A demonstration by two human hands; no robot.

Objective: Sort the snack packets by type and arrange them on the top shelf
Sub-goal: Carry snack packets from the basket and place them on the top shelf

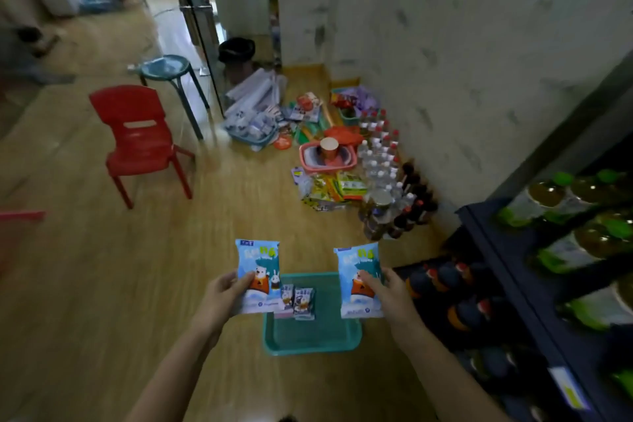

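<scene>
My left hand (222,298) grips a light-blue snack packet (258,260) with a cartoon bear and rabbit, held upright above the floor. My right hand (394,298) grips a matching light-blue packet (356,267). Below and between them a green plastic basket (308,343) sits on the wooden floor with two small dark packets (299,301) lying in it. A dark shelf unit (513,267) stands to the right, stocked with bottles and green-lidded containers.
A red plastic chair (140,137) and a blue stool (168,68) stand at the left. Along the wall lie a pink basket (308,158), yellow-green snack packets (332,188), several water bottles (380,154) and dark bottles (411,202).
</scene>
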